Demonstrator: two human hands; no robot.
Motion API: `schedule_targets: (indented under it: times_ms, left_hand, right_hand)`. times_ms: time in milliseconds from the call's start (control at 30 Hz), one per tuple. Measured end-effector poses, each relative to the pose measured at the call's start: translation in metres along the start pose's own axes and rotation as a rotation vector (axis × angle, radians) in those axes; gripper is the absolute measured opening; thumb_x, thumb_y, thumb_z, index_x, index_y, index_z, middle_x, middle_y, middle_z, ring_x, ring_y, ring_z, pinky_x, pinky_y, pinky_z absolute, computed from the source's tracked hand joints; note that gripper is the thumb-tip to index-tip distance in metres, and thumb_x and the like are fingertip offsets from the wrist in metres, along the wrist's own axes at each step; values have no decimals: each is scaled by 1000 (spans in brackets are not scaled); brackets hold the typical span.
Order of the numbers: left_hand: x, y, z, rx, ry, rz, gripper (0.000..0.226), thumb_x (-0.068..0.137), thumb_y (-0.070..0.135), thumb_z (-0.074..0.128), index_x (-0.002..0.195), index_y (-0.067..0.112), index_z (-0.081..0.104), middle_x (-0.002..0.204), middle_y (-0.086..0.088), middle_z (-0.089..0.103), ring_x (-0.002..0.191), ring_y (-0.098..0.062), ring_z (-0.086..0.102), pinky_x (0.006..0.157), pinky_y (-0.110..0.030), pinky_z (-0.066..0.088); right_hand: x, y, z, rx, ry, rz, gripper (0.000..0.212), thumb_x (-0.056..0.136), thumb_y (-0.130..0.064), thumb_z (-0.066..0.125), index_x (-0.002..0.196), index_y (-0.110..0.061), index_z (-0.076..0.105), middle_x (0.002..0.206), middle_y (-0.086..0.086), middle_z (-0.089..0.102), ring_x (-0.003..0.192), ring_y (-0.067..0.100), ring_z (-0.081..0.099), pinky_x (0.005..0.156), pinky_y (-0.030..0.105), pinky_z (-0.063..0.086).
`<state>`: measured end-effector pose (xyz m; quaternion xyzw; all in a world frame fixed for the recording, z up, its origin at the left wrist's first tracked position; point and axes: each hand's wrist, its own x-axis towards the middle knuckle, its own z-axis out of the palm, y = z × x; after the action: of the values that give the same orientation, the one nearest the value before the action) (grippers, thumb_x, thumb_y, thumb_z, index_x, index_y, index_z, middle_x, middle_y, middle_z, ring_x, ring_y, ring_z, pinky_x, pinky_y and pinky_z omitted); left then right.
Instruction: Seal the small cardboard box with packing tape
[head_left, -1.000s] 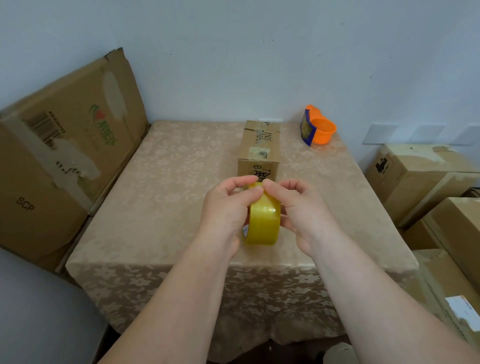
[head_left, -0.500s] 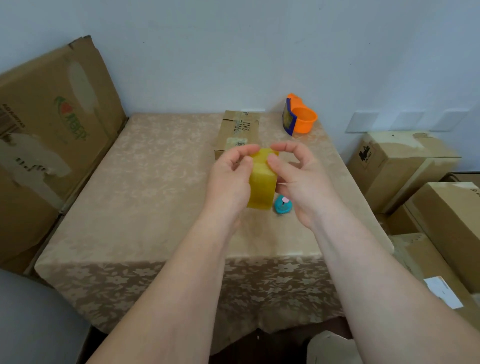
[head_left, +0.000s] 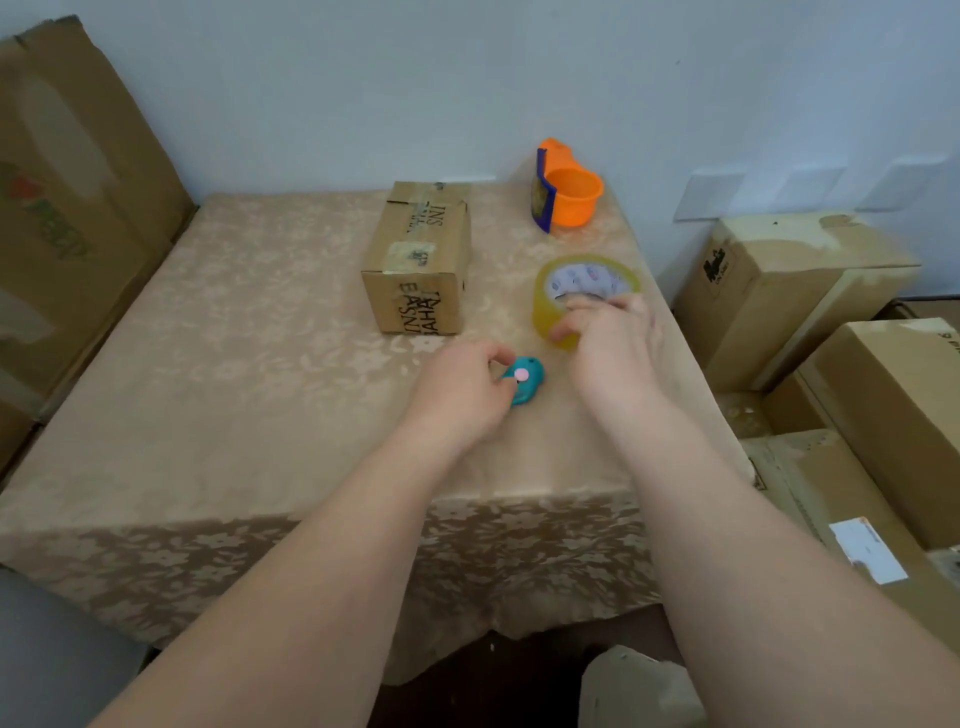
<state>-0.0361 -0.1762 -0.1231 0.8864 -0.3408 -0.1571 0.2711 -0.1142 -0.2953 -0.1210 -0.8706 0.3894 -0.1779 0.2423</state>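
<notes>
Lowered from mid-air, tape roll (head_left: 586, 291) lies near the surface (head_left: 249, 332) edge under loosely spread right hand (head_left: 610, 343) fingers; left hand (head_left: 460, 387) fingers pinch the teal cutter (head_left: 525, 380).

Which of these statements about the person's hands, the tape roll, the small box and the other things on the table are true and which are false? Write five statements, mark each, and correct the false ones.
1. The tape roll lies flat on the table, to the right of the small cardboard box. True.
2. The left hand is on the tape roll. False: it is at the small teal tool; the right hand is on the roll.
3. The orange cup stands near the table's far right corner. True.
4. The box stands open with its flaps up. False: its top flaps are folded down.
5. The teal tool sits on top of the box. False: it lies on the table, nearer than the box.
</notes>
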Motion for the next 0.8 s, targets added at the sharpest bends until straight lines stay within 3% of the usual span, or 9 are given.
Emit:
schedule_targets:
  times_ms: [67,133,200,300,400,467,600,700,800]
  left_hand:
    - [2,0,7,82,12,-6,34,84,34,63,117,24,65,120,-7,62,112,-26,54,95,-36,44]
    - [1,2,9,156,43,-19,36,81,44,64,112,26,65,117,-5,59,114,-27,51,96,-39,43]
    - [0,4,10,175,63,-28,30,79,46,65,103,27,65,112,-4,58,111,-27,51,94,-40,43]
    - [-2,7,10,29,125,-17,13,81,38,67,85,28,59,92,-1,64,93,-25,59,81,-38,48]
    - [-5,12,4,-310,135,-10,8,82,20,71,85,23,65,70,9,60,65,-12,55,63,-28,44]
    - [-7,13,-1,-447,157,-11,15,81,15,72,88,25,65,72,13,62,62,-7,54,65,-25,46]
    - [-8,15,-7,-516,232,-28,27,84,17,68,109,25,61,94,4,67,90,-15,62,86,-33,51]
    - [-7,15,-16,-273,360,18,34,87,24,63,120,23,59,120,2,61,117,-21,51,103,-37,40]
    - [-6,9,-28,-97,479,19,31,87,26,59,118,25,62,132,3,52,126,-24,37,103,-29,29]
  right_hand:
    - [4,9,3,17,-67,-52,38,83,-4,52,112,-21,70,141,2,47,126,17,34,96,10,26]
    - [3,11,3,-27,-97,-127,45,83,5,46,116,-15,68,147,5,46,138,23,26,107,20,23]
    - [-2,9,0,-48,2,-187,41,83,5,47,113,-13,69,139,6,55,135,29,31,105,32,31]
    - [-5,5,-3,-61,103,-301,28,83,-9,56,105,-16,73,110,3,71,111,31,51,88,41,46]
    - [-7,-2,-8,102,-171,-263,28,86,-19,58,112,-23,70,110,-3,71,97,13,58,84,28,45]
    - [-10,-6,-13,215,-229,-224,29,86,-16,61,113,-23,69,112,-3,70,95,8,58,81,19,43]
    - [-9,-8,-23,334,-150,-156,22,81,-18,70,101,-25,64,98,-2,66,74,2,54,66,15,40]
    - [-6,-8,-27,304,146,-55,7,85,-15,64,88,-20,60,89,-6,60,77,14,55,69,25,41]
    - [-3,0,-23,233,364,54,21,89,-5,50,91,-15,69,97,1,60,84,20,53,68,20,30]
